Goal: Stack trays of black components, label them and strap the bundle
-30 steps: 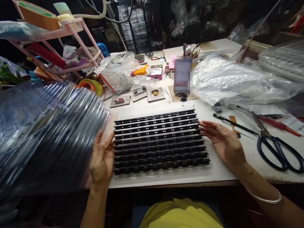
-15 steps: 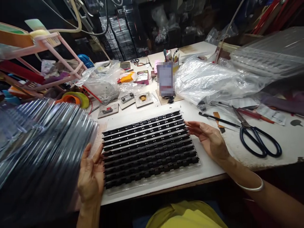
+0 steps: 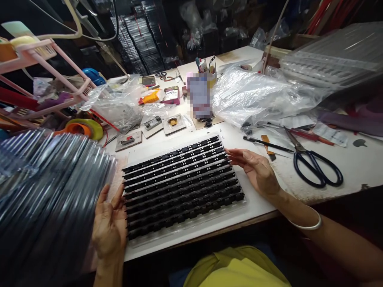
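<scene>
A clear plastic tray (image 3: 236,205) lies on a white board at the table's front edge, filled with several rows of black strip-like parts (image 3: 179,175). The tray's left edge is in my left hand (image 3: 109,227), thumb raised and some fingers hidden behind the rim. On the other side, my right hand (image 3: 257,169) holds the right edge with its fingertips, near the upper corner. A white bangle is on the right wrist. Close by my left hand stands a tall stack of clear plastic trays (image 3: 60,187), blurred at its lower part.
Scissors (image 3: 317,167), a black pen (image 3: 267,144) and an orange-handled cutter (image 3: 267,146) lie at right. Behind are small cards with parts (image 3: 173,122), plastic bags (image 3: 257,95) and a pixelated upright object (image 3: 200,95). A pink rack (image 3: 56,63) stands at left.
The whole view has shifted slightly, so things appear further left and a little higher. Both hands keep their places at the tray's sides.
</scene>
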The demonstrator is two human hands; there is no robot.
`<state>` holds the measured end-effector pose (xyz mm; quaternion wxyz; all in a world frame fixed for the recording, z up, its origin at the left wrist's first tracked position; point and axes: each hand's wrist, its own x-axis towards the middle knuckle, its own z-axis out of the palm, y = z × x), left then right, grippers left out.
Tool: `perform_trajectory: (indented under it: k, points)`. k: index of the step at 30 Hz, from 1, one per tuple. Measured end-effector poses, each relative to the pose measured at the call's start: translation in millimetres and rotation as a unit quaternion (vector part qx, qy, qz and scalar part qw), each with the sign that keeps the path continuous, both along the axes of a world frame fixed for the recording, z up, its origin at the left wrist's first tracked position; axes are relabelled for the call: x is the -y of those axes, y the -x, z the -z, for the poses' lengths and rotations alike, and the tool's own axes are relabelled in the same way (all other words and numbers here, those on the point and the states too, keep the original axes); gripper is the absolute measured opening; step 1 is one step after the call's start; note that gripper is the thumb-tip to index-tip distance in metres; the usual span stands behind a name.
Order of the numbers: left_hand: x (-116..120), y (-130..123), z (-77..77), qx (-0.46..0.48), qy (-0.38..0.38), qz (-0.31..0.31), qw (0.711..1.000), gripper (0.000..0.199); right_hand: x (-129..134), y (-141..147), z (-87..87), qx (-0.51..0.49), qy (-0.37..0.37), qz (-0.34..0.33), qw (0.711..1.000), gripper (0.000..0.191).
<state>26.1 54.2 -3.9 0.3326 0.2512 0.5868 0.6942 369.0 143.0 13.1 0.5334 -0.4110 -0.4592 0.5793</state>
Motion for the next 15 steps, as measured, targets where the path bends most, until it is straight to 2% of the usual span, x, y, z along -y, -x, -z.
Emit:
perform_trajectory:
  k: [9, 12, 15]
  points:
    - [-4.0, 3.2, 6.6, -0.021, 0.01, 0.048, 0.999, 0.042, -0.1, 0.8, 1.2, 0.041, 0.021, -0.001, 0.999, 0.03]
    - [-6.2, 3.5, 11.4, -0.036, 0.009, 0.06, 0.998, 0.047, 0.9, 1.5, 4.2, 0.088, 0.019, 0.01, 0.996, 0.03]
    - [-9.1, 4.1, 13.8, -0.066, 0.044, 0.073, 0.994, 0.05, 0.3, 2.6, 4.5, 0.174, 0.022, 0.015, 0.984, 0.032]
